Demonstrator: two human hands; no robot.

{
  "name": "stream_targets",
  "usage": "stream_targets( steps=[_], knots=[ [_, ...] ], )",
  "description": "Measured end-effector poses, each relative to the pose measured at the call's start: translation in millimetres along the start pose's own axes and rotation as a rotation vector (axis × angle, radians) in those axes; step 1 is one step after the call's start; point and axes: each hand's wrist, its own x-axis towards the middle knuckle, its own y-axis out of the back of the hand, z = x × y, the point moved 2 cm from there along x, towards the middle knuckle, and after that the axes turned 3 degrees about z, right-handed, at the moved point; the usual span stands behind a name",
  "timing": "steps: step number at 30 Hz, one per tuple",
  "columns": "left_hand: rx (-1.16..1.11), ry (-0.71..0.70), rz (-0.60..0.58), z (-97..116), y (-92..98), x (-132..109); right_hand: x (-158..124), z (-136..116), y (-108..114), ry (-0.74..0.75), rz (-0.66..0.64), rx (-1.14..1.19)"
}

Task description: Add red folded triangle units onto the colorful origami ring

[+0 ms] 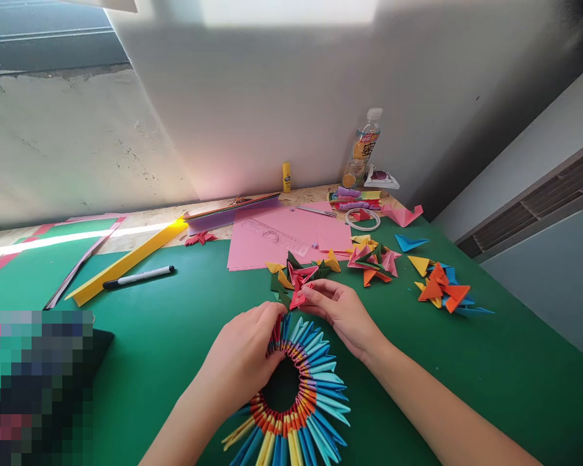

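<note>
A ring of folded paper pieces [311, 388] in blue, yellow, orange and red lies low in the middle of the view. My left hand [252, 349] is closed round its upper left part, thumb inside the hole. My right hand [337, 310] pinches a red folded paper piece [300, 297] just above the ring's top edge; whether it touches the ring I cannot tell. Right behind the fingers sits a pile of folded pieces [291, 265] in green, red and yellow, partly covered by my right hand.
More folded pieces [372, 259] lie behind, and an orange and blue heap [442, 288] is to the right. Pink sheets [252, 236], a ruler [274, 236], a marker [138, 277], a yellow strip [131, 262], a glue stick [286, 177] and a bottle [363, 152] occupy the back.
</note>
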Motion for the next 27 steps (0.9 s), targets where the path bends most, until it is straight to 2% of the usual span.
stream_targets(
  steps=[9, 27],
  knots=[
    [-0.030, 0.016, 0.009, -0.8, -1.1, 0.0, -1.3, 3.3, -7.0, -0.041, -0.003, -0.018],
    [-0.030, 0.027, 0.002, 0.0, -0.5, 1.2, -3.1, 1.4, -10.2, -0.006, 0.013, -0.067]
  ],
)
